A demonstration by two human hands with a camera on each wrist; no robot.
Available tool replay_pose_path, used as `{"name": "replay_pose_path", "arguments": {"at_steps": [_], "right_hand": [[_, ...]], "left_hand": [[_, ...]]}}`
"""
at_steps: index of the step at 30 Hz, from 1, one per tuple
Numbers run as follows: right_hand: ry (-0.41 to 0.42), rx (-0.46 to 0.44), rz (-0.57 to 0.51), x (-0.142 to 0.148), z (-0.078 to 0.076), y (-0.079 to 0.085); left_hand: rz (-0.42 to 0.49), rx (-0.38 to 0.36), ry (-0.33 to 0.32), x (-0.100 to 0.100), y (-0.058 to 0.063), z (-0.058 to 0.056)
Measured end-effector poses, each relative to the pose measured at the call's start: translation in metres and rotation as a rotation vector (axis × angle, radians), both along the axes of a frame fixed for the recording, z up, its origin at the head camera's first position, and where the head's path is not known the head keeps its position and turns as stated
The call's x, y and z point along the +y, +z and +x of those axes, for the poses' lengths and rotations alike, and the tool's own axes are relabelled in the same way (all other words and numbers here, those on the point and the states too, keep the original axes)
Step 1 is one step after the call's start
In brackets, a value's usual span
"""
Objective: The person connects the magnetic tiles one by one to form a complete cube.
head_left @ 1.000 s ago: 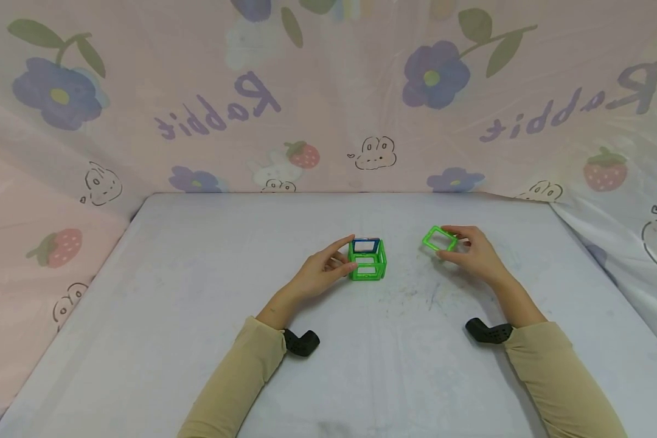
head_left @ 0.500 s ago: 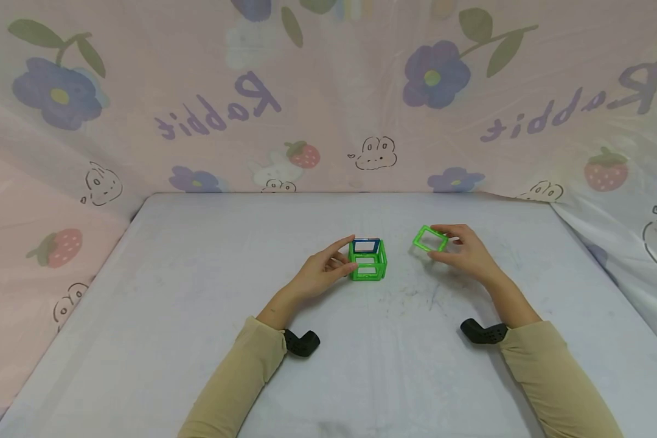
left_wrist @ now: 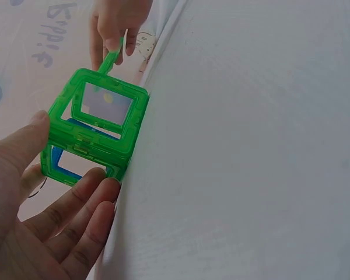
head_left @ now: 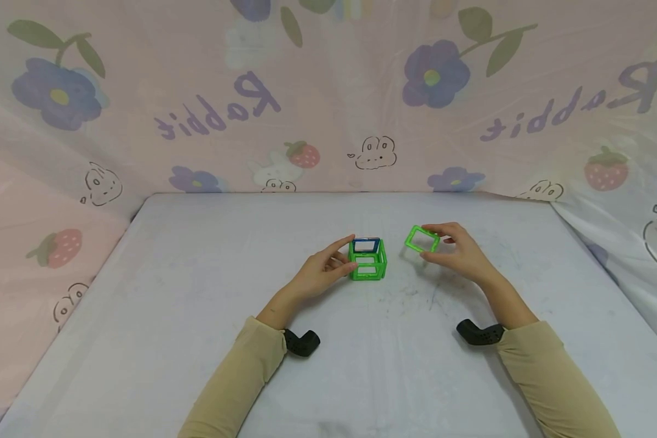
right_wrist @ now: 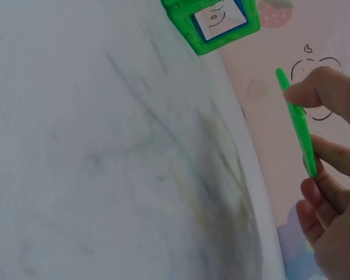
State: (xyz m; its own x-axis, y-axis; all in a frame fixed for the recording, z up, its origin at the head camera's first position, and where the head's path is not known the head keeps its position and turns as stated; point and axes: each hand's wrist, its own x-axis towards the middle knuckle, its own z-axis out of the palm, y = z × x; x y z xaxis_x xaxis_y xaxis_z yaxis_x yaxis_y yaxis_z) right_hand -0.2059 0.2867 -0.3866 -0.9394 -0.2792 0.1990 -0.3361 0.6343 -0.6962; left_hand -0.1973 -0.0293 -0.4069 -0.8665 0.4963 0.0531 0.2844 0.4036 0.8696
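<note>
In the head view a small open-topped box of green magnetic tiles (head_left: 367, 265) stands on the table, with a blue tile (head_left: 365, 252) at its back. My left hand (head_left: 323, 271) holds the box from the left, index finger at the rear and thumb at the front. The left wrist view shows the thumb and fingertips against the green frames (left_wrist: 96, 149). To the right, apart from the box, my right hand (head_left: 462, 252) pinches a single green square tile (head_left: 410, 234) tilted above the table. Seen edge-on in the right wrist view, that tile (right_wrist: 297, 123) sits between thumb and fingers.
A white-covered table (head_left: 224, 243) spreads under both hands, with faint coloured marks (head_left: 416, 298) in front of the box. A printed cloth (head_left: 328, 91) hangs behind and at the sides. Black wrist devices (head_left: 302, 344) stick out from both sleeves.
My right hand has moved left with the green tile, bringing it nearer to the box. The left hand and the box have stayed in place.
</note>
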Motion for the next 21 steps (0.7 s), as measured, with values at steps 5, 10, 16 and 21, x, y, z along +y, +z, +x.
{"name": "replay_pose_path", "arguments": {"at_steps": [5,10,16,21], "right_hand": [[0.000,-0.016,0.002,-0.004,0.001,0.002],[-0.012,-0.026,0.011,-0.008,-0.001,0.002],[0.000,-0.041,0.011,-0.012,0.001,0.006],[0.029,-0.039,-0.002,-0.014,0.001,0.006]], "left_hand": [[-0.004,-0.003,0.009,0.000,0.000,0.000],[0.000,-0.001,0.005,0.000,0.000,0.001],[-0.005,0.001,0.005,0.000,0.000,0.000],[-0.002,0.003,0.002,0.000,0.000,0.000]]}}
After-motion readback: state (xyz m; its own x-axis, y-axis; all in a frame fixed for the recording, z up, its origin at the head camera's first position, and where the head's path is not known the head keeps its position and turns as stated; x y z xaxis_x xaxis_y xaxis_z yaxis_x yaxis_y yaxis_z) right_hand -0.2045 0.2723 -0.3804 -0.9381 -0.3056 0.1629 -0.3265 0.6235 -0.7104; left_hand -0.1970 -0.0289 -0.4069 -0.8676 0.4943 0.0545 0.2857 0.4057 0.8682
